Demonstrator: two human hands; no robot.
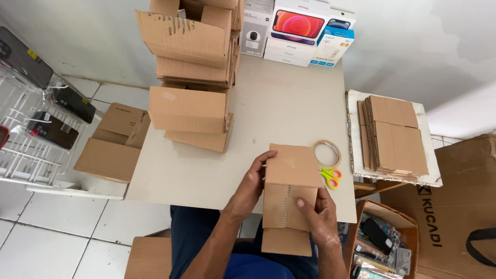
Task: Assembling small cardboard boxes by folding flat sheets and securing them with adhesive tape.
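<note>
**boxfan:** Two hands on one small cardboard box [289, 199] at the near edge of the pale table [206, 170], partly hanging over the lap. The left hand [253, 183] is clasped on its left side wall, and the right hand [318, 209] grips the lower right part with the thumb pressed on top.

**tapeguy:** Looks light and hollow to me. Corrugated is stiff along the folds but dents if you squeeze mid-panel, so I'd hold it by the edges and corners, like now.

**boxfan:** Agreed. A tape roll [327, 153] and orange-handled scissors [330, 176] sit just right of it, with flat cartons [395, 134] stacked further right and made-up boxes [194, 77] piled behind.
</note>
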